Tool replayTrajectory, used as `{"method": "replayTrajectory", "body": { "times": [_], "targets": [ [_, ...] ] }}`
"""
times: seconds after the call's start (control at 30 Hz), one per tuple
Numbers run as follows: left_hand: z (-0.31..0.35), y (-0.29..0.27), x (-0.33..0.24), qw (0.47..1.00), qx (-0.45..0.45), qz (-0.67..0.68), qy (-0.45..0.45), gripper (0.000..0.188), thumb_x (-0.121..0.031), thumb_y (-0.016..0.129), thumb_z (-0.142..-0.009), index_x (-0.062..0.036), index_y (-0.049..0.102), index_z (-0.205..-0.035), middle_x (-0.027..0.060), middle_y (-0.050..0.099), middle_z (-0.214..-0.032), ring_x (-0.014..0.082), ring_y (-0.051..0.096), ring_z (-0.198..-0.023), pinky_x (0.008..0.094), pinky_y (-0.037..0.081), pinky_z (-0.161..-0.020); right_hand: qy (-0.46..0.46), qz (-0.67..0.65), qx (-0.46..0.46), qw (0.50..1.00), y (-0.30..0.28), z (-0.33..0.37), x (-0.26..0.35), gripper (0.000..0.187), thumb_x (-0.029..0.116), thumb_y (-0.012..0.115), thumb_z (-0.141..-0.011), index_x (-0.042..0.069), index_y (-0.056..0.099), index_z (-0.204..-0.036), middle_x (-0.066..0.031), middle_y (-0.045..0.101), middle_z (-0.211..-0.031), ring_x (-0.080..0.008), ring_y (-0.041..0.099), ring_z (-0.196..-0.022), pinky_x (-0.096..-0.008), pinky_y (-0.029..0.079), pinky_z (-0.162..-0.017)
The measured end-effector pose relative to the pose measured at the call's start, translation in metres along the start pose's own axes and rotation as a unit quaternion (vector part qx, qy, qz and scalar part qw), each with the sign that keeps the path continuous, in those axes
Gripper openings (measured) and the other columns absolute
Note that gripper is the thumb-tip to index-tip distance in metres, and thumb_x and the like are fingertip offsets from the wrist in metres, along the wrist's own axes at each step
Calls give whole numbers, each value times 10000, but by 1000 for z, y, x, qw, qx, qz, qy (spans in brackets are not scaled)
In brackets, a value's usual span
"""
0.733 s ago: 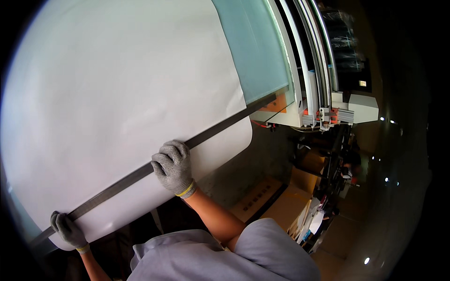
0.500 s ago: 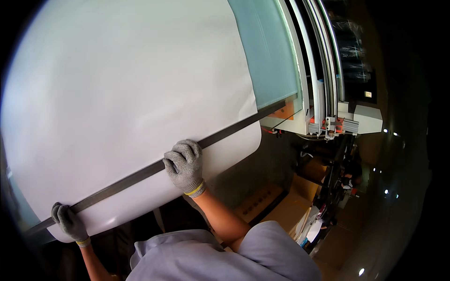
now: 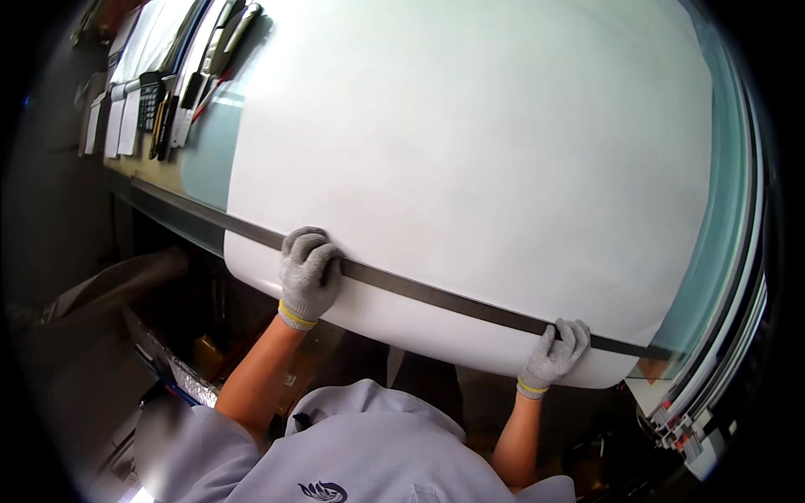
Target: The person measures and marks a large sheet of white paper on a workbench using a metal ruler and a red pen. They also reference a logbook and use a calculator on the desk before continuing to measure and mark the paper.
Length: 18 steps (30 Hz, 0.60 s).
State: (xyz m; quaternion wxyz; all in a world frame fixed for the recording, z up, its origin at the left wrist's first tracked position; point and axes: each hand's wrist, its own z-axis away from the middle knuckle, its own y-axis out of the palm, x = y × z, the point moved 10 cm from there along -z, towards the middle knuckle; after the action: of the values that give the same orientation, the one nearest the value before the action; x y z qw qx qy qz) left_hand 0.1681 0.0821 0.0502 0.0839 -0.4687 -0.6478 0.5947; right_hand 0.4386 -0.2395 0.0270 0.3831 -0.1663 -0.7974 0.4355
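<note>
A wide white sheet lies over the glass-topped table, its near part drooping in a curve past the table edge. Across it, along that edge, runs a long dark flat metal bar. My left hand, in a grey knit glove with a yellow cuff band, has its fingers curled over the bar a little in from the sheet's left side. Near the bar's right end, my gloved right hand is closed over it too. The thumbs and the undersides of both grips are partly hidden.
At the far left of the table lie a calculator, knives with dark handles, pens and notepads. Metal rails run down the right side. A foil-lined box stands below, left of my legs.
The view has swung to the left, bringing in the tools and the sheet's left side. Both hands remain on the bar; the right one appears nearer the sheet's right side.
</note>
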Motion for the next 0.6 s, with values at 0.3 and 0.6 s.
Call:
{"method": "replayTrajectory", "body": {
  "times": [0.3, 0.6],
  "targets": [
    [9, 1, 5, 1000, 0, 28, 1, 288, 42, 735, -660, -52, 669, -924, 119, 632, -970, 355, 628, -987, 466, 515, -862, 16, 17, 3, 1000, 1, 1, -9, 139, -13, 688, -856, -53, 656, -985, -167, 597, -1065, -376, 555, -1119, -552, 423, -1065],
    [6, 0, 6, 999, -6, 36, -7, 260, 55, 728, -656, -61, 664, -880, 104, 623, -933, 350, 632, -955, 462, 517, -842, 13, 32, -2, 999, 0, -1, -9, 137, -13, 692, -856, -59, 657, -981, -170, 594, -1068, -372, 561, -1105, -544, 437, -1053]
  ]
}}
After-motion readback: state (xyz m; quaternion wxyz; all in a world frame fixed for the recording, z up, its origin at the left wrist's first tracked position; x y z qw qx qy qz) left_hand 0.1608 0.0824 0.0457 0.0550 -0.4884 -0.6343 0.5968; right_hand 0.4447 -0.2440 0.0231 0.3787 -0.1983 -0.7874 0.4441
